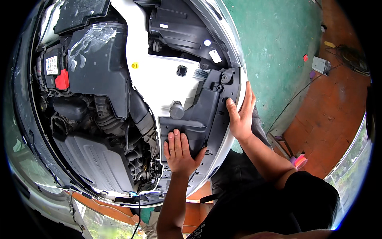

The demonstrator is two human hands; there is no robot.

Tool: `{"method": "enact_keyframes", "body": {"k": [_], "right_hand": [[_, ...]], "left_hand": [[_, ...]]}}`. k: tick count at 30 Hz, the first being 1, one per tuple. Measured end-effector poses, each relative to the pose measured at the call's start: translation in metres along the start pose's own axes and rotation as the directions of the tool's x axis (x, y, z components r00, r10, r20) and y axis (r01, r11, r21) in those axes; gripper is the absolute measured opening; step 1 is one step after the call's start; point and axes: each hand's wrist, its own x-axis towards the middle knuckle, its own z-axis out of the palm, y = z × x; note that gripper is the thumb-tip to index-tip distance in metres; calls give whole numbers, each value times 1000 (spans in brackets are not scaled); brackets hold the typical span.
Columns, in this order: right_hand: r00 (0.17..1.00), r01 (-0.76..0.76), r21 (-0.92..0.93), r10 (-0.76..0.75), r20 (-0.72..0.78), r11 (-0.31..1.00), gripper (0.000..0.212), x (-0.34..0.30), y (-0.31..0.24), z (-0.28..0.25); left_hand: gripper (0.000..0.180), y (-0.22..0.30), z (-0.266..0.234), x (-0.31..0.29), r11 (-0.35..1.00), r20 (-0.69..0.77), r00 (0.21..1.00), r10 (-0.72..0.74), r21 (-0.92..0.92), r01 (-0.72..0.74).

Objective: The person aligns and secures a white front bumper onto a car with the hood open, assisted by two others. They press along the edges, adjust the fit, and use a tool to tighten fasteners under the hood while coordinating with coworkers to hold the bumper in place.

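Note:
My left hand (181,153) lies palm down on a black plastic cover panel (186,126) at the front of a car's engine bay. Its fingers are stretched out and its thumb points right, toward the panel's edge. My right hand (242,121) rests against the car's white front edge (241,89), thumb on the black trim and fingers extended along the outside. Neither hand grips anything. Just beyond my left hand, a dark round cap (176,110) stands out near a white body panel (159,85).
The engine cover (93,161), a black box (99,63) and a red terminal cover (62,79) fill the bay. Beyond the bumper, a grey box (320,65) and coiled cable (352,57) lie on the floor. Another person's hand (136,219) shows at the bottom.

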Motion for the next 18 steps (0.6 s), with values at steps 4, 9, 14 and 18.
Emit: {"method": "enact_keyframes", "body": {"k": [4,9,14,18], "right_hand": [[999,36,3,-36,36,999,91,-2,5,0],[989,-12,18,9,148,1000,99,5,9,-9],[978,0,17,-4,211,1000,101,8,14,-14],[984,20,59,-30,174,998,81,2,22,-8]], "left_hand": [[100,-2,1,-6,1000,-18,1000,5,-1,-5],[103,0,9,-3,999,-64,997,-35,-30,33],[96,5,10,-6,995,-77,994,-81,-69,76],[87,3,-2,2,986,-24,992,-123,-115,119]]}}
